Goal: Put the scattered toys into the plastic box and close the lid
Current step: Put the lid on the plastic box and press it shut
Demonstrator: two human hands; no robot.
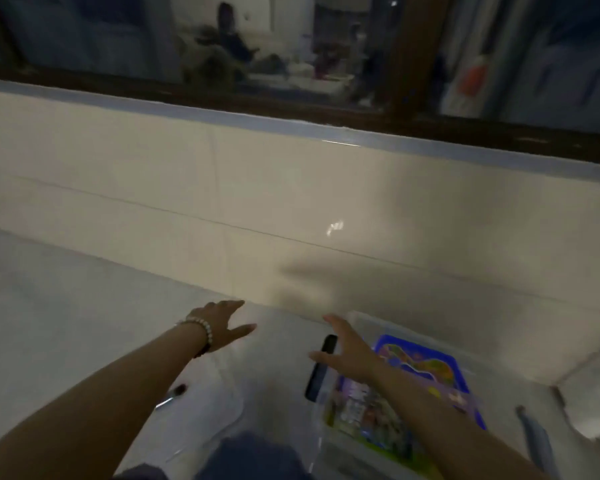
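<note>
Well, from the head view both arms are stretched forward over the pale tiled floor [66, 323]. The left hand [219, 325], with a beaded bracelet [203, 329] at the wrist, has a slack grip: fingers straight and spread, holding nothing. The right hand [349, 348] is the same, fingers splayed and holding nothing, beside a black latch [321, 367] on the left edge of the clear plastic box [482, 368].

The box sits on the floor at lower right, close to the cream tiled wall [153, 168], with no lid on it. Inside lie a blue-framed toy board [416, 362] and a green-edged toy [364, 414] covered in colourful print; the right forearm crosses above them. Whatever writing they carry is too blurred to read.

A clear lid [215, 400] lies on the floor under the left forearm, left of the box, with a second black latch [176, 390] at its edge. Above the wall runs a dark-framed window [257, 46].
</note>
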